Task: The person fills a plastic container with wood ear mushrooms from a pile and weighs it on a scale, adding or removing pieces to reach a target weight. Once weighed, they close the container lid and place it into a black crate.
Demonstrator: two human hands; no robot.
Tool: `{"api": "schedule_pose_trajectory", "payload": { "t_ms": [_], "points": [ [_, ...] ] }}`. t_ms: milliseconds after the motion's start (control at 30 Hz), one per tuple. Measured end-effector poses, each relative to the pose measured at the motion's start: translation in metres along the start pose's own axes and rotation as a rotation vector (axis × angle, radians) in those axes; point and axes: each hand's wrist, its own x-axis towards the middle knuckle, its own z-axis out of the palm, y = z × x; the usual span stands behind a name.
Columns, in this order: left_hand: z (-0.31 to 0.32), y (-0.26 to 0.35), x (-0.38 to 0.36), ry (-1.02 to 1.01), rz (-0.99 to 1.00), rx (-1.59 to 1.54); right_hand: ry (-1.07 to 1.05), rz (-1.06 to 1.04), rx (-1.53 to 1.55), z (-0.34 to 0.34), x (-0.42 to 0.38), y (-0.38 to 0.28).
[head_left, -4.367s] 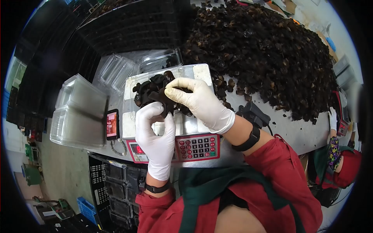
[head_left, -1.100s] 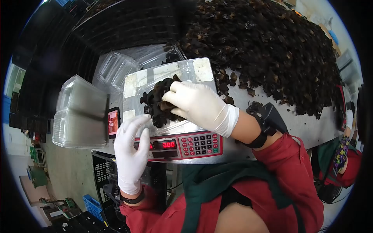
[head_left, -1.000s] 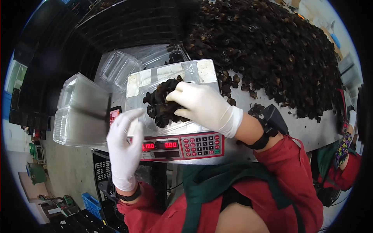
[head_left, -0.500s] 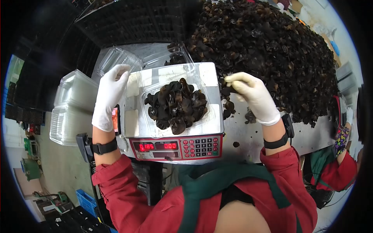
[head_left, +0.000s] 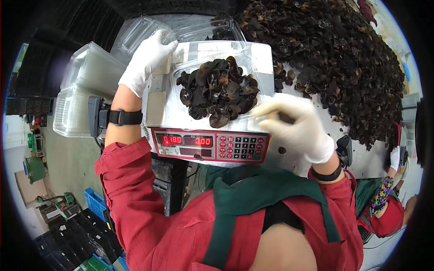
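Note:
Dark wood ear mushrooms (head_left: 219, 88) lie heaped in a clear plastic container (head_left: 178, 97), which sits on a digital scale (head_left: 156, 106); its red display reads 0.180. Over the scale's upper left corner is my left hand (head_left: 147, 63) in a white glove, thumb and fingers apart, beside the clear lid (head_left: 210, 29). My right hand (head_left: 296, 124), also gloved and smeared by motion, is at the lower right of the container. Its fingers are curled round a dark piece of wood ear mushroom (head_left: 286, 118), only partly visible.
A large pile of wood ear mushrooms (head_left: 330, 58) covers the metal table at the right. Stacked clear containers (head_left: 74, 110) stand at the left, and another clear container (head_left: 143, 34) lies behind my left hand. A co-worker's sleeve (head_left: 383, 194) shows at the far right.
My right hand has swung down and inward, from the mushroom pile to the scale's lower right corner. My left hand has shifted rightward over the scale. The reading dropped from 0.185 to 0.180.

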Motion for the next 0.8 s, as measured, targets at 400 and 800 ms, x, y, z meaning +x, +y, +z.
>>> {"api": "schedule_pose_trajectory", "payload": {
  "t_ms": [400, 800],
  "points": [
    [-0.010, 0.054, -0.065, 0.376, 0.160, -0.692, -0.054, -0.416, -0.550, 0.058, 0.036, 0.021],
    [-0.012, 0.050, -0.192, 0.165, 0.341, -0.407, 0.191, 0.288, 0.339, -0.020, -0.020, 0.039]
  ]
}}
